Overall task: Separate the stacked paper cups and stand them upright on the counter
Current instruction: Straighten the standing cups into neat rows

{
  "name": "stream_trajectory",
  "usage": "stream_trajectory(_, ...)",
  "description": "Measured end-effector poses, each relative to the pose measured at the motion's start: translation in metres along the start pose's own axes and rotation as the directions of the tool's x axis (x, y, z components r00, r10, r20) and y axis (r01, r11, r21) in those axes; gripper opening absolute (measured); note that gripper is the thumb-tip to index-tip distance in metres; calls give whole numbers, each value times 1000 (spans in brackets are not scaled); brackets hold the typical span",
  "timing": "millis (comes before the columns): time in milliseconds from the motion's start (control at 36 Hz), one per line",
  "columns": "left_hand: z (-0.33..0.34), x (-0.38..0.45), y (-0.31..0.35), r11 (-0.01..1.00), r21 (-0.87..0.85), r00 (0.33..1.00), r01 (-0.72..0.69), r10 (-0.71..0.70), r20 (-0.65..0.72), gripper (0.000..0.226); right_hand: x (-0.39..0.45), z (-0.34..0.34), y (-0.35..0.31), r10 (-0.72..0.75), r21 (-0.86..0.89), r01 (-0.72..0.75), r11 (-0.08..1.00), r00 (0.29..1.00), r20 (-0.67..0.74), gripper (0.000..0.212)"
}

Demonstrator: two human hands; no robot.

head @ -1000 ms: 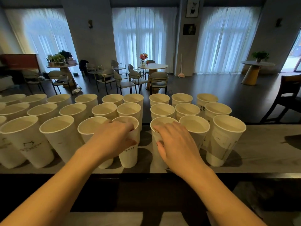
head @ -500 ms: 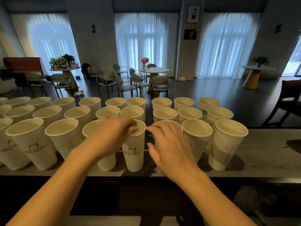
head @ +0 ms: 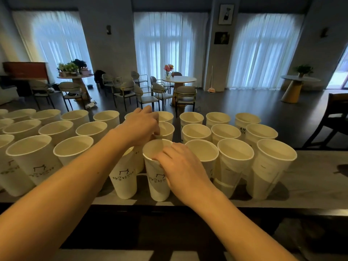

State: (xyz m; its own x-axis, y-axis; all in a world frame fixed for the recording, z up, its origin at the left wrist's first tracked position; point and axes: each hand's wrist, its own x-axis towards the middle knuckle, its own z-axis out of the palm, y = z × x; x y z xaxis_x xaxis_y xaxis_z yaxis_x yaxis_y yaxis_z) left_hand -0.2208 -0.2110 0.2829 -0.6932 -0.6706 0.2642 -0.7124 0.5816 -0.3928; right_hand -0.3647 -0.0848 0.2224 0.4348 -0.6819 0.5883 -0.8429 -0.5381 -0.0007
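Paper cups (head: 199, 132) are standing upright in rows on the counter (head: 310, 185) while you are handling 2 more.
Your left hand (head: 141, 127) is now reaching further back than 1 second ago, fingers curled on a middle-row cup (head: 166, 129); your right hand (head: 178, 166) is now pinching the front cup's (head: 157, 178) near rim, so placing is nearly finishing. Grey stone-look counter; beyond, a dim café room with chairs (head: 146, 91), round table (head: 178, 80), curtained windows (head: 169, 46).

Dark floor (head: 235, 106) seen beyond worktop edge. Round table (head: 178, 80) with flower vase (head: 168, 71) ringed by chairs (head: 185, 97). Second table (head: 75, 77) loaded with potted plants (head: 70, 66) at left. Sheer curtains (head: 170, 44) drawn over windows. Two framed pictures (head: 226, 14) hung on pillar. Pedestal table (head: 299, 85) with plant placed at right.
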Motion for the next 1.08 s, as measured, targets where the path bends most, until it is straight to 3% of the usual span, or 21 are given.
stream_trajectory(250,3,2,-3,998,-62,999,-18,16,-37,18,3,-1,-2,15,-17,-15,1000,1000,2,34)
stream_trajectory(611,-1,-3,-9,1000,6,1000,-12,12,-8,22,6,3,-7,28,-8,-28,1000,999,-24,35)
stream_trajectory(833,-14,-12,-16,999,-2,995,38,-38,92,54,5,3,-10,40,13,-40,999,999,1,41)
stream_trajectory(1083,-42,-35,-11,986,-122,992,111,-118,-53,46,4,-5,-15,36,34,-36,999,999,3,43)
